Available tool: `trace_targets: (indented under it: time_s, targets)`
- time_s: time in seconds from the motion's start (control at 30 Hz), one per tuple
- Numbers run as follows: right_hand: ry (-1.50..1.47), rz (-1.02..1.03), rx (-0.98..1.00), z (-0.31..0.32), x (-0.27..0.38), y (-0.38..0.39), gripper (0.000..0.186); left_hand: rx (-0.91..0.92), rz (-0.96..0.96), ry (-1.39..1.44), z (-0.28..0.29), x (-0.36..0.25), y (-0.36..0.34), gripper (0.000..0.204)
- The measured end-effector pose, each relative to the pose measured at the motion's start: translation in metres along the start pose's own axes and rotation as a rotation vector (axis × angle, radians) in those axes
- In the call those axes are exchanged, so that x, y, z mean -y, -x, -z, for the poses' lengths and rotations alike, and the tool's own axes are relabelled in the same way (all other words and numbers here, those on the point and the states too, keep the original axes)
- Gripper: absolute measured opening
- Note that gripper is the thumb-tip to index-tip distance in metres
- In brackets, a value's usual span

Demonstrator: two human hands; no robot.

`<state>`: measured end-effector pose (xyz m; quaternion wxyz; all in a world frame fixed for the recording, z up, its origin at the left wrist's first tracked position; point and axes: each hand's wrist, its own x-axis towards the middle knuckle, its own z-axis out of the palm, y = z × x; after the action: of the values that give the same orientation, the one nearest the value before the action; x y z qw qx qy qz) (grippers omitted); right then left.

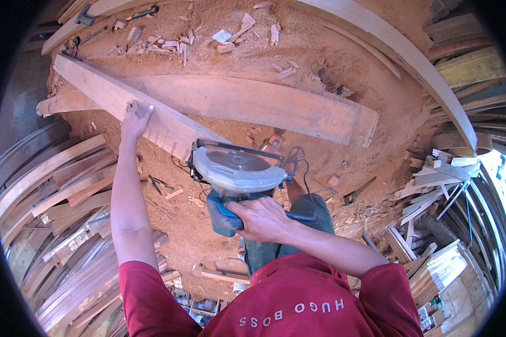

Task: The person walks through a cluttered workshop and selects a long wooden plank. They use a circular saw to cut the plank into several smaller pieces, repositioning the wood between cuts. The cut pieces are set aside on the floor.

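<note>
My right hand [258,216] is closed round the handle of a circular saw [230,177] with a teal body and a pale curved guard over its dark blade. The saw is at the near end of a long wooden plank [174,129], which runs up to the far left. My left hand [135,119] lies on this plank, thumb apart from the fingers, pressing on its face. The plank crosses over a wider, slightly curved board [236,98]. The guard and saw body hide the plank's near end. Whether the blade touches the wood I cannot tell.
Sawdust and wood chips [171,45] cover the ground. A hammer [85,16] rests on a curved beam at the far left. Another long curved beam [399,42] arcs along the right. Stacked boards [67,191] line the left. A handsaw [360,191] and a black cord [305,168] lie to the right.
</note>
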<state>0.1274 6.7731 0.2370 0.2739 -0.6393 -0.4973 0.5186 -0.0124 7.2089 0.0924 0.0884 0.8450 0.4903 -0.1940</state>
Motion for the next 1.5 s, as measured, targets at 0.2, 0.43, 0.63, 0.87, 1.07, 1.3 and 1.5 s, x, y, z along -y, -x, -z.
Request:
trace_targets:
  time_s: [0.2, 0.43, 0.63, 0.87, 1.07, 1.3, 1.5]
  targets:
    - [0.020, -0.017, 0.027, -0.007, 0.000, -0.009, 0.037, -0.006, -0.017, -0.003, -0.003, 0.005, -0.004, 0.094]
    - [0.026, -0.050, 0.049, -0.006, 0.009, -0.019, 0.040, 0.013, 0.001, -0.025, 0.003, 0.000, 0.000, 0.094]
    - [0.028, -0.037, 0.047, -0.008, 0.014, -0.027, 0.041, 0.023, 0.004, -0.060, 0.008, -0.005, 0.003, 0.094]
    - [0.016, -0.013, 0.019, -0.010, 0.017, -0.035, 0.039, 0.004, -0.022, -0.055, 0.016, -0.015, 0.009, 0.092]
    - [0.019, 0.009, -0.001, -0.016, 0.020, -0.044, 0.037, 0.010, -0.013, -0.049, 0.014, -0.010, 0.007, 0.091]
    - [0.004, 0.014, -0.024, -0.016, 0.025, -0.052, 0.034, 0.031, -0.033, -0.058, 0.024, -0.020, 0.010, 0.091]
    - [0.010, 0.022, -0.040, -0.014, 0.031, -0.056, 0.034, -0.003, -0.024, -0.075, 0.020, -0.018, 0.009, 0.090]
